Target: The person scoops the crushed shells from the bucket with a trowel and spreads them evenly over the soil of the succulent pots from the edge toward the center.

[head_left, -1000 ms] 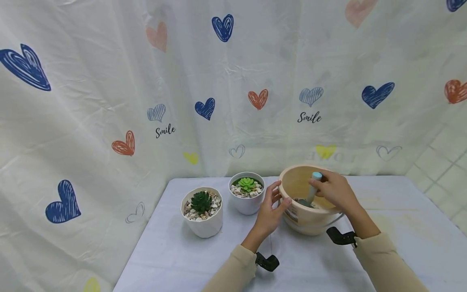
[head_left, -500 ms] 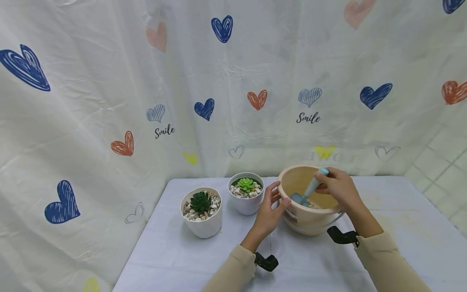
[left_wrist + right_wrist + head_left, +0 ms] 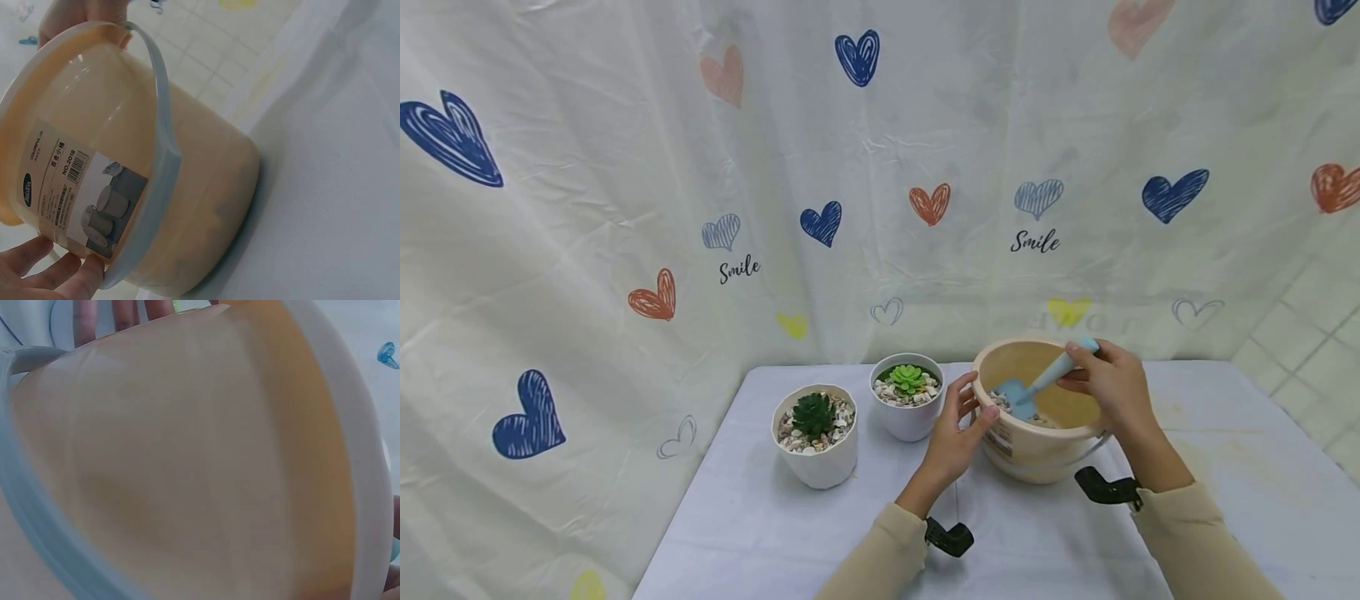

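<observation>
A cream-coloured bucket point(image 3: 1037, 457) stands on the table at right in the head view. My left hand point(image 3: 953, 437) grips its left side, thumb at the near rim and fingers spread along the wall. My right hand point(image 3: 1112, 387) holds a light-blue toy shovel point(image 3: 1060, 367) by its handle, over the bucket's right rim. The shovel slants down to the left, its blade among pebbles point(image 3: 1043, 422) inside. A printed label point(image 3: 94, 187) and a grey-blue handle point(image 3: 164, 162) show on the bucket in the left wrist view. The bucket wall hides most of the right hand in its wrist view.
Left of the bucket, a white pot point(image 3: 823, 471) holds a dark-green succulent in pebbles. Behind it, beside the left hand, stands another white pot point(image 3: 910, 423) with a bright-green succulent. A curtain with printed hearts point(image 3: 880, 150) hangs behind the white-covered table point(image 3: 737, 517).
My right hand has moved a little right, tipping the shovel from near upright to a slant. Its blade has shifted left and shows more. The left hand keeps its place on the bucket.
</observation>
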A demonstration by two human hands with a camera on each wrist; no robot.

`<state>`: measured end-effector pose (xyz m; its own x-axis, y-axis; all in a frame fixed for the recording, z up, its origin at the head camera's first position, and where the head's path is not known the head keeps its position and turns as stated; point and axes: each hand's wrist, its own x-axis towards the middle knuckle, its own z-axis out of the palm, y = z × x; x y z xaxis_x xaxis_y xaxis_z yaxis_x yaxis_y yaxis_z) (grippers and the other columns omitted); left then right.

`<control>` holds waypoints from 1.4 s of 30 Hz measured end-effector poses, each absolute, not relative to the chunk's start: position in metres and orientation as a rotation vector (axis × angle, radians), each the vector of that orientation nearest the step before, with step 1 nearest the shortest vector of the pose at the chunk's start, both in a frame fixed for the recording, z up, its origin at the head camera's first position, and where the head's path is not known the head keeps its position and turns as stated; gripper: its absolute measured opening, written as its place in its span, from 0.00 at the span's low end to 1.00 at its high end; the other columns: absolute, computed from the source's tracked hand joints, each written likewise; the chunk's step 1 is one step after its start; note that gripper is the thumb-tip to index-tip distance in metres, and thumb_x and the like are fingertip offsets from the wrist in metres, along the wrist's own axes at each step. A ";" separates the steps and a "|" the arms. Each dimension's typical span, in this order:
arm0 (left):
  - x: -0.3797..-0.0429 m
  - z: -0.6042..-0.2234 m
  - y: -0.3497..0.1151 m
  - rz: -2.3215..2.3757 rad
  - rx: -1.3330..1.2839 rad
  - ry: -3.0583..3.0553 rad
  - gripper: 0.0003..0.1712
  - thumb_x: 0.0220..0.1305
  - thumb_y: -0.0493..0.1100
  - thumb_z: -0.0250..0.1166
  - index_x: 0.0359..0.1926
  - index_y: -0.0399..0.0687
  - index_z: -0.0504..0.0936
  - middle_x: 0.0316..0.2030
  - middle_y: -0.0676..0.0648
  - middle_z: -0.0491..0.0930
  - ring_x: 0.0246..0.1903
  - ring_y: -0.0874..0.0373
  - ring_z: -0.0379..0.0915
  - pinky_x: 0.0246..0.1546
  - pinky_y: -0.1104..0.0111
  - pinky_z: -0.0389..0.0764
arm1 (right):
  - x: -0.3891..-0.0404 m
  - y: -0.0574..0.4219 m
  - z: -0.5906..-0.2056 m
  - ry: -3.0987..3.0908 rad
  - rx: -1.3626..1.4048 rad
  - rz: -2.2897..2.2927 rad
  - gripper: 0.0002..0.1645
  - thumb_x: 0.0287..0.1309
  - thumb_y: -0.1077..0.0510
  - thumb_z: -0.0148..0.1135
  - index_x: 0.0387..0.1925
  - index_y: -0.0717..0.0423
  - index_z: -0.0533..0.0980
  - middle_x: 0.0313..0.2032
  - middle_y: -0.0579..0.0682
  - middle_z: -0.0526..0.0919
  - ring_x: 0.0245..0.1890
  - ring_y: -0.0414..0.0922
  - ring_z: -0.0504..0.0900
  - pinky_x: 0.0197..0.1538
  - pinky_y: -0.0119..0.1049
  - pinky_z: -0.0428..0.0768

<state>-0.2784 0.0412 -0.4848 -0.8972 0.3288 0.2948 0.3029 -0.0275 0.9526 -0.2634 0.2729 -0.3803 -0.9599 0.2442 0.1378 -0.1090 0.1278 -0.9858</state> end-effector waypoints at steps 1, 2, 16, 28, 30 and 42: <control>-0.279 -0.485 0.041 2.122 0.701 2.180 0.35 0.73 0.61 0.61 0.75 0.75 0.58 0.73 0.46 0.67 0.72 0.52 0.66 0.72 0.45 0.67 | -0.263 0.274 -0.380 -2.088 -0.134 1.968 0.21 0.71 0.47 0.61 0.51 0.62 0.75 0.32 0.36 0.83 0.29 0.36 0.89 0.36 0.33 0.87; -0.278 -0.485 0.041 2.119 0.696 2.184 0.35 0.73 0.61 0.61 0.75 0.76 0.58 0.73 0.48 0.67 0.72 0.52 0.67 0.72 0.46 0.67 | -0.263 0.274 -0.380 -2.035 -0.139 2.020 0.18 0.70 0.48 0.62 0.48 0.59 0.76 0.31 0.37 0.84 0.29 0.37 0.89 0.35 0.33 0.87; -0.278 -0.483 0.042 2.125 0.702 2.170 0.36 0.72 0.59 0.61 0.76 0.72 0.58 0.73 0.48 0.67 0.72 0.51 0.66 0.72 0.47 0.67 | -0.260 0.285 -0.378 -1.760 -0.181 2.221 0.08 0.69 0.52 0.64 0.40 0.52 0.79 0.34 0.41 0.83 0.29 0.38 0.89 0.34 0.34 0.87; -0.277 -0.483 0.041 2.097 0.694 2.208 0.36 0.73 0.59 0.60 0.76 0.73 0.57 0.73 0.48 0.66 0.72 0.52 0.66 0.71 0.47 0.68 | -0.258 0.301 -0.385 -1.660 -0.248 2.274 0.07 0.67 0.50 0.65 0.38 0.49 0.81 0.34 0.44 0.82 0.27 0.41 0.90 0.34 0.35 0.87; -0.277 -0.483 0.041 2.092 0.690 2.216 0.35 0.73 0.60 0.61 0.76 0.75 0.57 0.73 0.49 0.66 0.72 0.52 0.66 0.71 0.47 0.69 | -0.257 0.302 -0.385 -1.634 -0.248 2.298 0.06 0.67 0.51 0.65 0.38 0.49 0.82 0.33 0.44 0.82 0.27 0.41 0.90 0.34 0.35 0.87; -0.277 -0.483 0.041 2.091 0.677 2.216 0.34 0.72 0.60 0.61 0.74 0.79 0.58 0.72 0.50 0.68 0.71 0.53 0.67 0.68 0.53 0.73 | -0.256 0.306 -0.386 -1.469 -0.169 2.423 0.06 0.65 0.55 0.67 0.38 0.53 0.83 0.34 0.47 0.81 0.29 0.44 0.91 0.36 0.36 0.87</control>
<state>-0.2766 0.0411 -0.4834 -0.9056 0.3217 0.2763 0.2944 0.0079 0.9557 -0.2562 0.3058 -0.3860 -0.9476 0.3146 0.0549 -0.1941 -0.4309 -0.8813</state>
